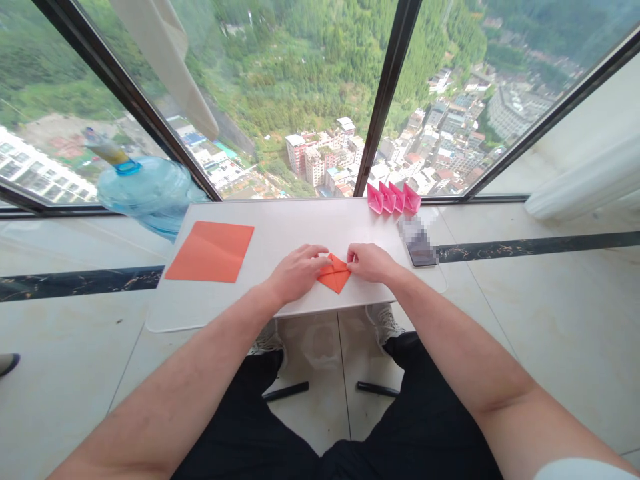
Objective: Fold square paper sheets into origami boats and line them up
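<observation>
Orange diamond-shaped folded paper (pixel 336 281) lies on the white rectangular tabletop (pixel 290 223). Forearms (pixel 215 343) converge inward: right hand (pixel 370 263) pinches the paper's right corner; left hand (pixel 299 272), fingers curved, touches its left side, grip indeterminable.

No text, number or sign can be read here. The phone (pixel 423 252) is partly covered by blurred squares, and the buildings (pixel 315 163) outside the window (pixel 386 100) are too small for reading any sign on them.
</observation>
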### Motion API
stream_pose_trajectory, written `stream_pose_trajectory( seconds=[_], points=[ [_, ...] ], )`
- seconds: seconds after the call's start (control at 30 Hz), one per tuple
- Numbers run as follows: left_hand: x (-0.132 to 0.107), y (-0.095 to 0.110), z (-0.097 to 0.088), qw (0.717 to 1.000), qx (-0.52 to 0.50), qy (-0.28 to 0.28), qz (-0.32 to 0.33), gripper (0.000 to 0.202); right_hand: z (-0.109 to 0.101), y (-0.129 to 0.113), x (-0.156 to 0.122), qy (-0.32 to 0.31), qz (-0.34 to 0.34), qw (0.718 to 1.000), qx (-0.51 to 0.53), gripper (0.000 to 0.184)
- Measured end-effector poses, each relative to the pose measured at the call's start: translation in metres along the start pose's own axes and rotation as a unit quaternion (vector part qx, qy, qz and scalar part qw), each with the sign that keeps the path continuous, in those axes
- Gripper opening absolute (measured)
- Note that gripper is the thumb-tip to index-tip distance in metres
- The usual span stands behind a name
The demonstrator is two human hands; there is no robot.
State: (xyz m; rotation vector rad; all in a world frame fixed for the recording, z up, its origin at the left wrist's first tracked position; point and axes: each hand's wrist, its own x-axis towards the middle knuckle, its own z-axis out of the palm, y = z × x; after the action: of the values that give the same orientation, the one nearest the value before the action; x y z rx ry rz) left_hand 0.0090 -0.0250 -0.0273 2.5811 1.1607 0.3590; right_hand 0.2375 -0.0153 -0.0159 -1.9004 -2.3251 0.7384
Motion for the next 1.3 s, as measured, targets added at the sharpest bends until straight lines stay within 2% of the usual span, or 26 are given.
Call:
stream_pose_trajectory(
  seconds=[0.1, 0.17, 0.3, 0.47, 0.67, 0.83, 0.97, 1.13, 1.23, 1.3],
  points=[
    [-0.006, 0.002, 0.004, 0.996, 0.037, -0.029, 0.077, 0.05, 0.002, 0.002, -0.001, 0.006, -0.001, 1.0, -0.002, 0.01],
    [-0.008, 0.002, 0.006, 0.994, 0.051, -0.043, 0.091, 0.048, 0.001, 0.003, -0.001, 0.004, 0.01, 1.0, -0.008, 0.008],
    [-0.01, 0.002, 0.008, 0.991, 0.082, -0.038, 0.099, 0.048, -0.002, 0.002, -0.001, -0.007, 0.056, 0.998, -0.019, 0.009],
    [-0.012, 0.005, 0.009, 0.99, 0.105, -0.04, 0.081, 0.05, -0.002, 0.0, -0.003, -0.002, 0.075, 0.997, -0.023, 0.012],
    [-0.012, 0.002, 0.009, 0.995, 0.061, -0.064, 0.053, 0.052, -0.003, -0.007, -0.002, -0.012, 0.105, 0.994, -0.036, 0.037],
    [-0.008, -0.004, 0.005, 0.994, -0.018, -0.104, 0.005, 0.049, -0.011, -0.002, 0.003, -0.043, 0.12, 0.992, 0.004, 0.022],
    [-0.004, -0.007, -0.007, 0.988, -0.076, -0.135, -0.024, 0.061, -0.012, 0.002, 0.004, -0.054, 0.125, 0.99, 0.046, 0.02],
    [-0.002, -0.006, -0.02, 0.978, -0.104, -0.178, -0.026, 0.076, -0.007, 0.005, 0.002, -0.018, 0.079, 0.996, 0.035, 0.017],
    [-0.001, -0.005, -0.017, 0.982, -0.104, -0.155, -0.035, 0.075, -0.002, 0.006, 0.0, 0.015, 0.026, 0.999, 0.037, 0.012],
    [0.0, -0.004, -0.012, 0.987, -0.1, -0.123, -0.04, 0.07, 0.001, 0.006, -0.002, 0.028, -0.041, 0.997, 0.056, 0.014]
  ],
)
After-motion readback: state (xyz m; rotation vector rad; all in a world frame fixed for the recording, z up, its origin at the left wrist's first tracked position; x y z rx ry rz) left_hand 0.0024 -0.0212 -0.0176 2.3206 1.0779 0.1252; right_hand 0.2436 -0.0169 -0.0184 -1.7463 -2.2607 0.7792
